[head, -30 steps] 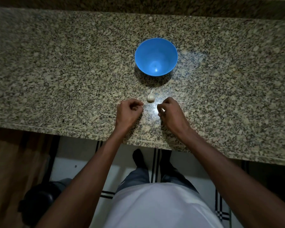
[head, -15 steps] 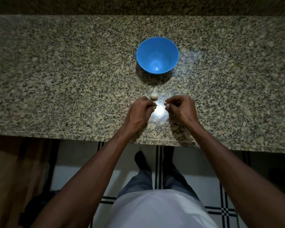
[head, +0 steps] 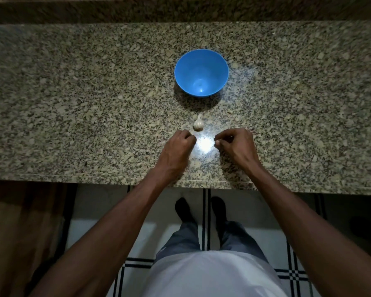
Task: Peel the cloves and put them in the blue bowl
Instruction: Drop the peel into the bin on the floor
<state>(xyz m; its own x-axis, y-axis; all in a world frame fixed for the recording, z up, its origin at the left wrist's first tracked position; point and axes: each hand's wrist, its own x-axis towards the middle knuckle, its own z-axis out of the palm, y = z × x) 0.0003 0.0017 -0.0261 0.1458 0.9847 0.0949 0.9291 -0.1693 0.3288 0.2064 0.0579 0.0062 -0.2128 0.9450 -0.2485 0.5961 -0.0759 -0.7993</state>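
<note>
A small white garlic bulb [head: 198, 125] lies on the speckled granite counter [head: 94, 103], just in front of the blue bowl [head: 201, 72], which looks empty. My left hand [head: 180, 144] rests on the counter just left of and below the bulb, fingers curled, a small gap away from it. My right hand [head: 236, 144] rests to the bulb's right, fingers curled with thumb against fingertips. I see nothing held in either hand. A bright light spot falls on the counter between them.
The counter's front edge [head: 180, 182] runs just behind my wrists. A raised granite ledge [head: 180, 11] borders the back. Below the edge are a tiled floor and my feet.
My left hand has drawn slightly back and left from the bulb it was nearly touching. My right hand has stayed beside it. The bulb and bowl have not moved.
</note>
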